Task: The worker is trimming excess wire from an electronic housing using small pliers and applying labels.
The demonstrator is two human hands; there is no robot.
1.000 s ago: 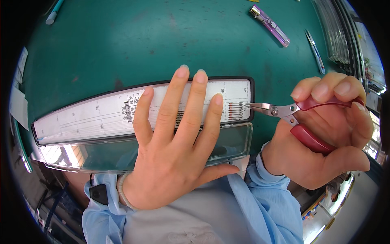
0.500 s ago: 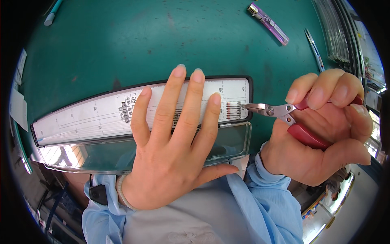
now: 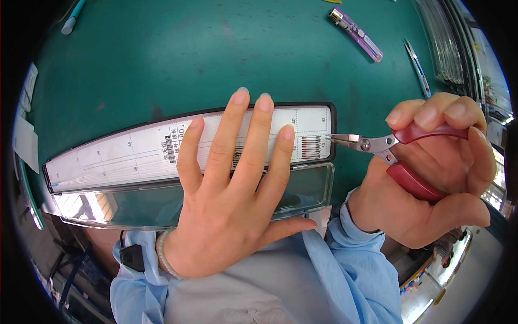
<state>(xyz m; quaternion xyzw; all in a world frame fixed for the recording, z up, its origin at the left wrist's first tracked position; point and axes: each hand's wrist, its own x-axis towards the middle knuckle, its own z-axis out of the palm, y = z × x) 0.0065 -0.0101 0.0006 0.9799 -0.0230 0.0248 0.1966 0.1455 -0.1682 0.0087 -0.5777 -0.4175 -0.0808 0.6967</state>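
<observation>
My left hand [image 3: 229, 200] lies flat with its fingers spread across a long, tapered black case [image 3: 332, 124] with a white printed card inside. Small dark fish hooks [image 3: 311, 147] stand in a row near the case's wide right end; another dark row shows partly between my fingers. Fine pale lines run along the card toward the narrow left end. My right hand [image 3: 445, 162] is wrapped round red-handled pliers [image 3: 366, 144]. Their slim jaws are slightly parted at the case's right rim, just beside the hooks. Nothing can be made out between the jaws.
The case's clear lid [image 3: 305, 189] lies folded out toward me. On the green mat [image 3: 216, 48] are a purple lighter [image 3: 357, 35], tweezers [image 3: 417, 67] and a teal pen-like stick [image 3: 73, 17]. Clear plastic cases [image 3: 442, 43] are stacked at the far right.
The pliers' tips have shifted slightly right, off the hooks to the case's rim, and the jaws and handles have spread a little. My left hand has stayed nearly in place.
</observation>
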